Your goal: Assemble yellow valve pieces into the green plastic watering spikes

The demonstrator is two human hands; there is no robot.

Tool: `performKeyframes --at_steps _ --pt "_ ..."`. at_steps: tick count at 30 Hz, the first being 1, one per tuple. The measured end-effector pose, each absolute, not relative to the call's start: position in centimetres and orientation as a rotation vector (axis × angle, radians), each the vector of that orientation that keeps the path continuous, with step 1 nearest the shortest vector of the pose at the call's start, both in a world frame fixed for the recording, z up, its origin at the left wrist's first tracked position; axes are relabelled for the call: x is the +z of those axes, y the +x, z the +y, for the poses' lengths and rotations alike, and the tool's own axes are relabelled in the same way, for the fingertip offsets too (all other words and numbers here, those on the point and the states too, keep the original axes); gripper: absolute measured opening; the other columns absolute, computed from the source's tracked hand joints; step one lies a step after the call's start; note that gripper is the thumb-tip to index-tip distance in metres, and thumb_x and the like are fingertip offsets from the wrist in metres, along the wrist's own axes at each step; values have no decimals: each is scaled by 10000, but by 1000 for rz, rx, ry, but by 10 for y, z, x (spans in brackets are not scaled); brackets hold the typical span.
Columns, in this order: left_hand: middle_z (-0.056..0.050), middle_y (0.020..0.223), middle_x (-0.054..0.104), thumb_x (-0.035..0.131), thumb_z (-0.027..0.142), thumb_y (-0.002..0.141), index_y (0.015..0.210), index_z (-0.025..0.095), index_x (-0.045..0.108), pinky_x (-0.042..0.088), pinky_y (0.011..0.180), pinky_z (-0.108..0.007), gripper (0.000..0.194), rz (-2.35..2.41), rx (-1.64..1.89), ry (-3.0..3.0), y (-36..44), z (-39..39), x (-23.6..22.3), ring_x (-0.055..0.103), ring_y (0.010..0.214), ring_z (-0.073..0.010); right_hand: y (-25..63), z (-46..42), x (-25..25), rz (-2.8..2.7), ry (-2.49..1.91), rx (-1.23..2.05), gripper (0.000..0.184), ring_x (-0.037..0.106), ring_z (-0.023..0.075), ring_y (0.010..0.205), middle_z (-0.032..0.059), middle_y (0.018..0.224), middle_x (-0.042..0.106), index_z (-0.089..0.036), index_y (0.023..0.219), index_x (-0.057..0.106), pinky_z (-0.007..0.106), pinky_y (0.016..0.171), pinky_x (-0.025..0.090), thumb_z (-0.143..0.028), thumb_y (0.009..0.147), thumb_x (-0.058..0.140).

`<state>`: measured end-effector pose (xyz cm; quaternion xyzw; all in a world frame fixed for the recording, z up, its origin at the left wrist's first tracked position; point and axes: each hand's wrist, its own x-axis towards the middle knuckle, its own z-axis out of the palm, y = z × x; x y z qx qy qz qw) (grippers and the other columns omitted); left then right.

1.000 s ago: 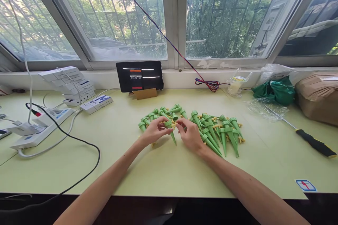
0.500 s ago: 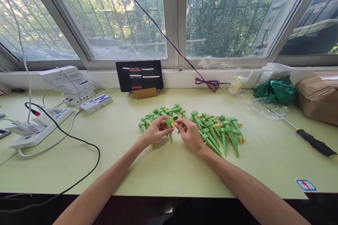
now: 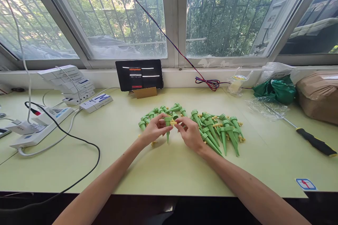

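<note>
My left hand is closed on a green plant watering spike, its pointed end hanging down above the table. A small yellow valve sticks out from the side of the spike's cap. My right hand pinches that valve between thumb and fingertips. Behind my left hand lies a loose group of green spikes, several with yellow valves. By my right hand a larger pile of the same spikes is spread, with yellow valves showing among them.
A tablet leans on a cardboard stand at the back. To the left are white boxes, a power strip and a black cable. A screwdriver, a green bag and a brown parcel lie at the right.
The held spike has shifted slightly left and now hangs straighter. More of the yellow valve shows between my hands. Both piles look the same.
</note>
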<state>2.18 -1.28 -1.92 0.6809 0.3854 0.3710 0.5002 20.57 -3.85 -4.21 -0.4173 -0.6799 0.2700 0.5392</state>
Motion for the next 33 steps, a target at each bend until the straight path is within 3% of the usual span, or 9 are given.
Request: performKeyframes --at_steps 16,33 --pt "34 674 581 749 393 787 1058 214 531 354 490 -201 391 974 906 1669 23 -15 -17 542 582 -109 206 -38 -39 -1543 -999 786 187 599 128 588 52 888 678 -172 925 655 258 570 485 -348 899 596" --pt "39 657 567 737 399 794 1115 225 506 460 511 -230 432 963 890 1704 24 -16 -15 607 602 -144 209 -37 -43 -1683 -1094 716 455 536 134 561 -3 596 571 -187 706 587 240 569 401 -509 985 428"
